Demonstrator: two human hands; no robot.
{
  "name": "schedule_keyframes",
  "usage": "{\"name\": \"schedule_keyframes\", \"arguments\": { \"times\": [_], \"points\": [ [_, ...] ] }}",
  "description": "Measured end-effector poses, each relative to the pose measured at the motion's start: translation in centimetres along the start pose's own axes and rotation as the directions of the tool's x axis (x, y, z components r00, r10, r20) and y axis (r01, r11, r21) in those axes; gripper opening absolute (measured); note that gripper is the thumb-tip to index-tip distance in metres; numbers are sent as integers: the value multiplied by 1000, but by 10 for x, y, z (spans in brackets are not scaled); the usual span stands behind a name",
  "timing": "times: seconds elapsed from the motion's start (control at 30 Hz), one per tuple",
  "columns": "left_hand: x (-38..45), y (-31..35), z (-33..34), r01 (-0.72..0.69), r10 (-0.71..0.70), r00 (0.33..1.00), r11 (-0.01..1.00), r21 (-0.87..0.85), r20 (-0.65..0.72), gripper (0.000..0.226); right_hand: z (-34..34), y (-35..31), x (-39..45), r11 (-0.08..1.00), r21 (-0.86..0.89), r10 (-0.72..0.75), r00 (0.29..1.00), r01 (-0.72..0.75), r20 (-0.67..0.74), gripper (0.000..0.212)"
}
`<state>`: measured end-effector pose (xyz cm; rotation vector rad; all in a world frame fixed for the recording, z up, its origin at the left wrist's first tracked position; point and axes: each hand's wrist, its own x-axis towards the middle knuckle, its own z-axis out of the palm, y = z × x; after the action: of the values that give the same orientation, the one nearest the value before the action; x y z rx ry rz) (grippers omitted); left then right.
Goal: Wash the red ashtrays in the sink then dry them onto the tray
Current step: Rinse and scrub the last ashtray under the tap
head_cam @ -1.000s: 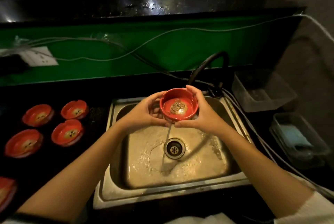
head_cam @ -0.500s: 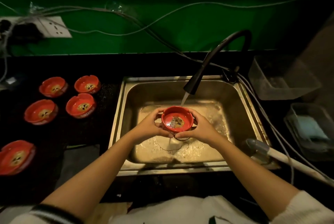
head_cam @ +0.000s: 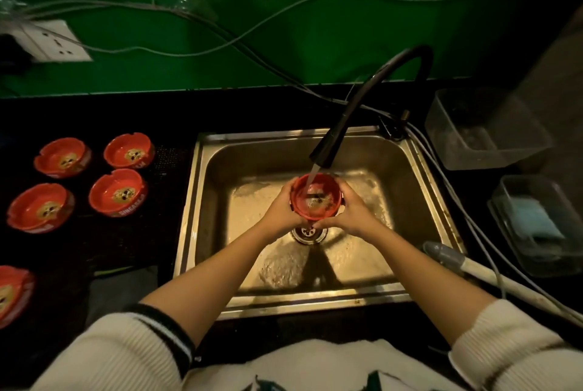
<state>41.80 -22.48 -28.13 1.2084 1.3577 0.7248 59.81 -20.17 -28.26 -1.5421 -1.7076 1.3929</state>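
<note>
Both hands, left hand (head_cam: pixel 279 212) and right hand (head_cam: pixel 351 214), cup the round red ashtray (head_cam: pixel 315 196) under the black tap's (head_cam: pixel 334 135) stream; steel sink (head_cam: pixel 217 188) below.

Green back wall (head_cam: pixel 331 43), white wall socket (head_cam: pixel 52 42) at left, grey cables (head_cam: pixel 195 16) strung across, 2 clear plastic containers (head_cam: pixel 482 128) (head_cam: pixel 539 226) on the dark surface (head_cam: pixel 94 113) at right
</note>
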Motion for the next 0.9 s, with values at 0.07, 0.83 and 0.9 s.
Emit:
{"name": "schedule_keyframes", "arguments": {
  "times": [0.07,0.83,0.9],
  "points": [
    [6,3,-3,-28,29,999,999,36,-25,103,2,3,4,1000,11,-18,999,19,-35,112],
    [2,-9,-45,207,-209,974,978,24,86,93,15,-7,17,979,70,161,940,-190,300,100],
    [2,-15,-36,238,-231,966,970,-55,113,102,5,-16,15,992,-50,129,956,-120,264,102]
  ]
}}
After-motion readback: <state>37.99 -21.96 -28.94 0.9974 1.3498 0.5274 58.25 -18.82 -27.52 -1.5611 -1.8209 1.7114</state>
